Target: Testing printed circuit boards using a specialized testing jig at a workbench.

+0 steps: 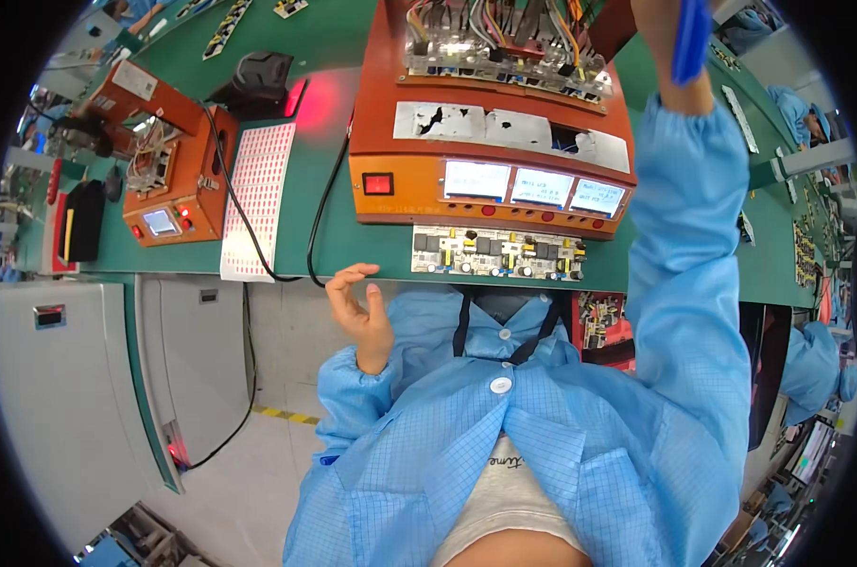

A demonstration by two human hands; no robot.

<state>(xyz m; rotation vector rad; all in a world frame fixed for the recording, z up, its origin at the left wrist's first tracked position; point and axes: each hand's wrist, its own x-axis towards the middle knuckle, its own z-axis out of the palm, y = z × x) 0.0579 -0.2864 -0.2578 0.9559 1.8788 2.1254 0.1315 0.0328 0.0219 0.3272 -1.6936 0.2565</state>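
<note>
My left hand (362, 317) hovers at the table's front edge, fingers loosely bent and thumb apart, holding nothing. Right of it, a white circuit board strip (499, 252) with black, yellow and silver parts lies along the front of an orange test box (405, 170). Three small lit screens and a red switch are on the box's front. My right arm reaches up past the box's right side. My right hand (663, 42) is partly cut off by the upper edge, its fingers hidden. A blue handle-like bar (691, 42) overlaps it; whether I grip the bar is unclear.
Wired clear fixtures (504, 57) top the box. To the left stand a smaller orange tester (178, 189), a sheet of red labels (258, 194) and a black scanner (258, 80) casting red light. Black cables hang over the table edge. A red bin (603, 326) holds boards below.
</note>
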